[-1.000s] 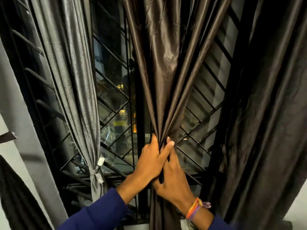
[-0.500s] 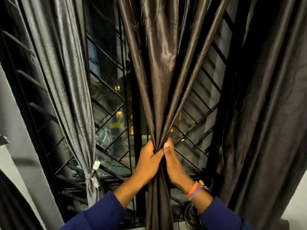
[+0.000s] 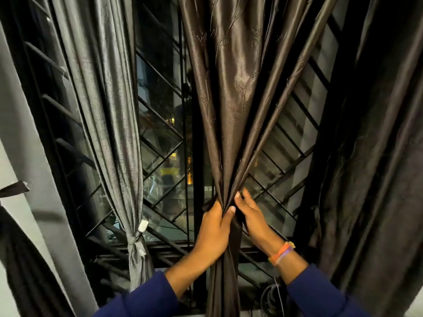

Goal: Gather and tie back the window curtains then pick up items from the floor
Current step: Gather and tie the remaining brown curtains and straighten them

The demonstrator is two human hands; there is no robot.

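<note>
Your left hand (image 3: pixel 214 232) grips the glossy dark-brown embossed satin curtain (image 3: pixel 231 106) where its pleats converge, in front of the black diagonal-bar window grille (image 3: pixel 160 143). Your right hand (image 3: pixel 254 218) pinches the same bunch from the other side, fingers partly wrapped behind it. The risk, as I judge it, is slippery folds sliding out: you hold no tie, and freeing either hand to fetch one could let the bundle fan open. The grey slubbed curtain (image 3: pixel 109 110), left of the grille's centre post, is already knotted. Compared with a second ago, your hands have separated slightly and sit lower on the bunch.
</note>
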